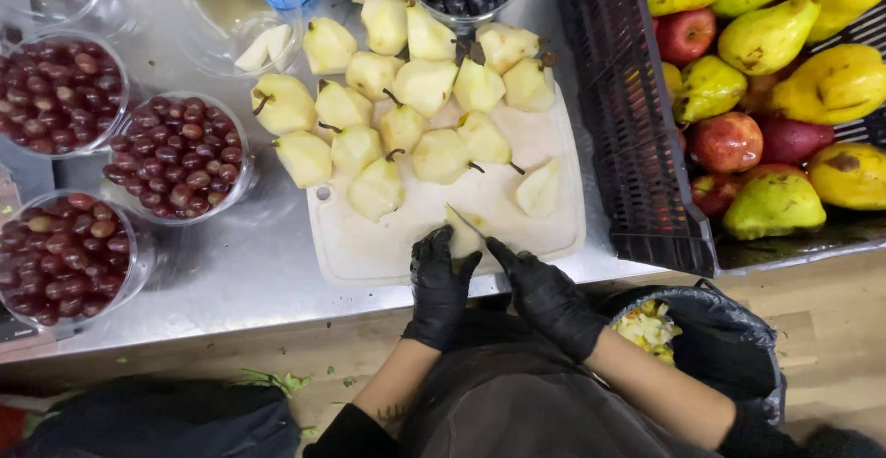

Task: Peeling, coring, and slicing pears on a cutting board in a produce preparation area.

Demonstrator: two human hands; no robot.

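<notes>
Both gloved hands are working at the cutting board (369, 246): left hand (440, 285) is gripping a peeled pear piece (461, 235), right hand (546, 297) is clenching a knife (466, 221) against it.

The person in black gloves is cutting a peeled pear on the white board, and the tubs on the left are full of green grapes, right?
Not quite. The head view shows the tubs hold dark red grapes, not green. The rest holds: the gloved left hand steadies a peeled pear piece on the white board while the right hand cuts.
</notes>
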